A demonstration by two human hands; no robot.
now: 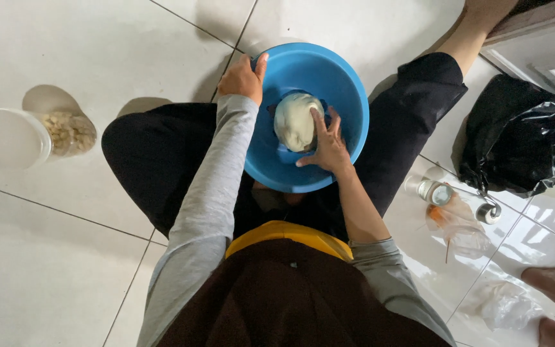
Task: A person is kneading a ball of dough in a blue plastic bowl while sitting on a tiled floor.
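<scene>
From the head view, a round blue plastic basin (342, 96) sits between the person's legs on the white tiled floor (65, 257). The left hand (244, 78) clamps its rim; the right hand (326, 146), fingers spread, presses the pale dough ball (293, 121) inside.

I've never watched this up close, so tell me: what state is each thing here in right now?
Dough: one smooth pale lump, in the bowl.
Blue bowl: upright on the floor, tilted slightly.
Left hand: gripping the bowl's rim.
Right hand: open, pressed against the dough.
Clear jar: on its side, part full.
Black bag: crumpled, bulging.
</scene>
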